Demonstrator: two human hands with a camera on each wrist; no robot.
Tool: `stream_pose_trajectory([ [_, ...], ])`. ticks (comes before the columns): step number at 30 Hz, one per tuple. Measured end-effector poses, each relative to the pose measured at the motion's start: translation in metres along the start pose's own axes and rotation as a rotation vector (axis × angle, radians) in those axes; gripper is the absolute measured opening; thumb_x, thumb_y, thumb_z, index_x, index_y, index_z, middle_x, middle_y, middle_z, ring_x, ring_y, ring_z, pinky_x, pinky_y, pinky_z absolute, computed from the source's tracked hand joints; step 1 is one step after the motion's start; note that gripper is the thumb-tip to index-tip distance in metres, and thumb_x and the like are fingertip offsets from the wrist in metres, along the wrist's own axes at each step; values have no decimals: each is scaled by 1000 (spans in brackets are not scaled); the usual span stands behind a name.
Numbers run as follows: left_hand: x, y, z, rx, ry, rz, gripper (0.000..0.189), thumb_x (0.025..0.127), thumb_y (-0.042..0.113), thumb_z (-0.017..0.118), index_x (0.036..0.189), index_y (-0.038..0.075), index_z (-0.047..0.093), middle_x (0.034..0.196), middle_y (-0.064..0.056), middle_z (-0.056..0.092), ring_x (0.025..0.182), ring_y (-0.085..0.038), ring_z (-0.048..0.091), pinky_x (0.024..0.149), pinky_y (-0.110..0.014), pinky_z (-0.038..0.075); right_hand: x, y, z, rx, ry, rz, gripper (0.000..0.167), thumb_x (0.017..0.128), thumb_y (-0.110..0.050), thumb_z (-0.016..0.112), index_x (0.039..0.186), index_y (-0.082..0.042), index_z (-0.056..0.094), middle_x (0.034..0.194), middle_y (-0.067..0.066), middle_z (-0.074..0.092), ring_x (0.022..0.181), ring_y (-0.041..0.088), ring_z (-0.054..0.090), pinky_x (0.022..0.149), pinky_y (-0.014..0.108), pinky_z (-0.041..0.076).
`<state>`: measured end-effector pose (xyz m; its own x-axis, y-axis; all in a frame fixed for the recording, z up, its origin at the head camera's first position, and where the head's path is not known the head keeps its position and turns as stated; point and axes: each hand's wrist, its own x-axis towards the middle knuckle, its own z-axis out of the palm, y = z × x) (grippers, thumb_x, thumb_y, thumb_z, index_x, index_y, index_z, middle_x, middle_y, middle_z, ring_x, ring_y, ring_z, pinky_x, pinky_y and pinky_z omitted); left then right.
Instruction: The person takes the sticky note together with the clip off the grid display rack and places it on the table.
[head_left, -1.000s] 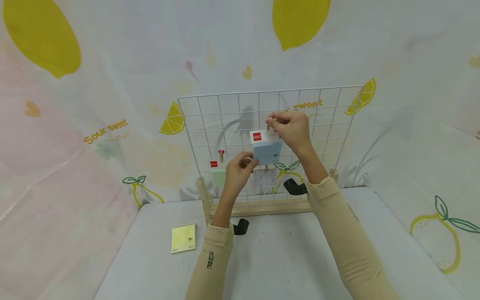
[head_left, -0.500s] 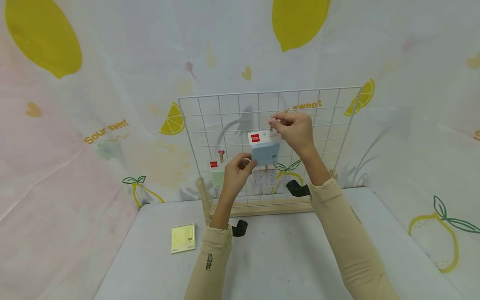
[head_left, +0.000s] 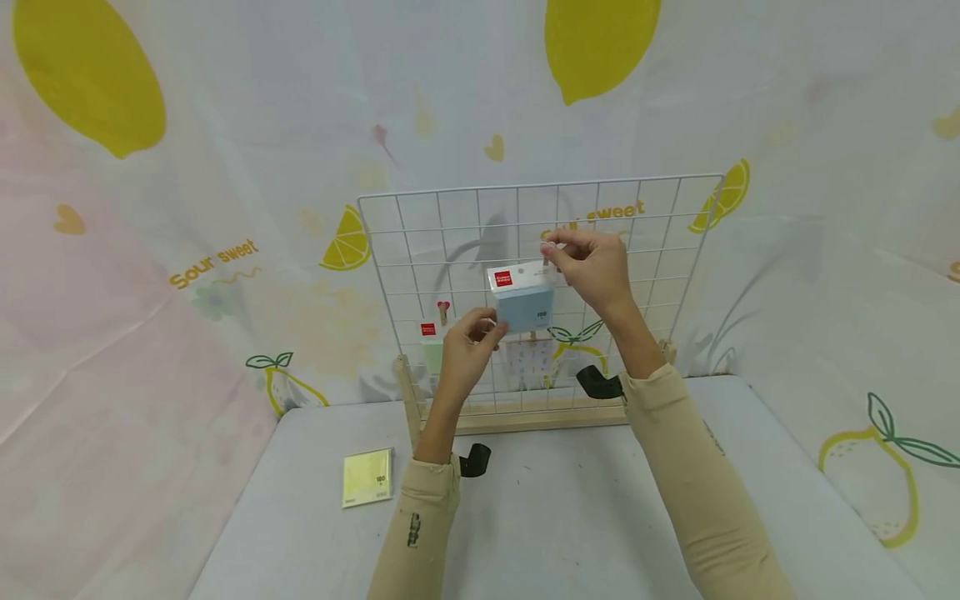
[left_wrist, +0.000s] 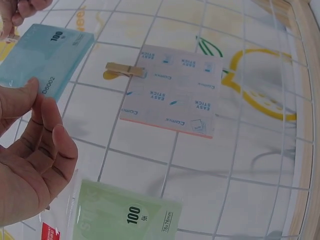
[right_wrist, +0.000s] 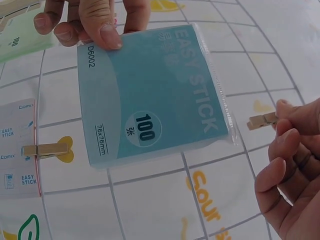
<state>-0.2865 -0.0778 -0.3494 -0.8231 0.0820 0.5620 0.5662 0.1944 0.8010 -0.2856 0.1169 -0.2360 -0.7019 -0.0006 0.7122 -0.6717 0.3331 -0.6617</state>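
Observation:
My left hand [head_left: 467, 350] pinches a blue sticky note pack [head_left: 525, 310] by its lower left corner, thumb in front, before a white wire grid [head_left: 637, 179]. My right hand [head_left: 596, 267] pinches a small wooden clothespin [right_wrist: 262, 120] between thumb and index finger. In the right wrist view a gap separates this clothespin from the pack's clear top flap. Clipped to the grid by another clothespin [left_wrist: 122, 69] is a pack with a white and blue printed face [left_wrist: 170, 92]. A green sticky note pack [left_wrist: 125, 212] hangs lower left, under a clothespin with a red heart [head_left: 443, 307].
A yellow sticky note pack [head_left: 367, 477] lies on the white table [head_left: 540, 525] at left. The grid stands on a wooden base [head_left: 540, 421] near the lemon-printed backdrop [head_left: 285, 108]. Black cameras [head_left: 598, 383] jut from both wrists.
The blue pack and my left hand have shifted slightly left and down. My right hand has moved a little right with the clothespin, which now stands apart from the pack's flap.

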Motion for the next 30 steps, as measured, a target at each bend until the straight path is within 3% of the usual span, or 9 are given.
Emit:
stream_pose_trajectory([
  [3, 0, -5, -1, 1, 4, 3, 19, 94, 8, 69, 109, -2, 66, 86, -20, 66, 73, -37, 63, 63, -28, 45, -5, -11, -2, -4, -9, -14, 15, 89, 3, 69, 99, 15, 70, 74, 33, 63, 45, -1, 42, 47, 16, 35],
  [8, -1, -5, -3, 17, 15, 18, 17, 94, 11, 69, 108, 2, 67, 85, -13, 67, 72, -27, 63, 64, -28, 49, -8, -12, -4, 8, -18, -14, 16, 89, 3, 70, 100, 15, 70, 75, 32, 64, 47, 0, 44, 48, 16, 37],
  [20, -4, -3, -8, 20, 34, 23, 16, 93, 10, 69, 107, 2, 67, 84, -12, 66, 72, -25, 62, 65, -28, 51, -11, -9, -6, 27, -11, -23, 15, 88, 1, 72, 97, 12, 71, 69, 28, 60, 47, 4, 45, 47, 18, 36],
  [30, -8, 5, -12, -14, 23, 18, 19, 94, 6, 68, 110, -4, 66, 88, -23, 65, 77, -37, 61, 70, -29, 48, -15, -10, -10, -11, -28, -5, 15, 88, -1, 72, 98, 11, 71, 73, 24, 63, 50, 7, 48, 52, 20, 39],
])
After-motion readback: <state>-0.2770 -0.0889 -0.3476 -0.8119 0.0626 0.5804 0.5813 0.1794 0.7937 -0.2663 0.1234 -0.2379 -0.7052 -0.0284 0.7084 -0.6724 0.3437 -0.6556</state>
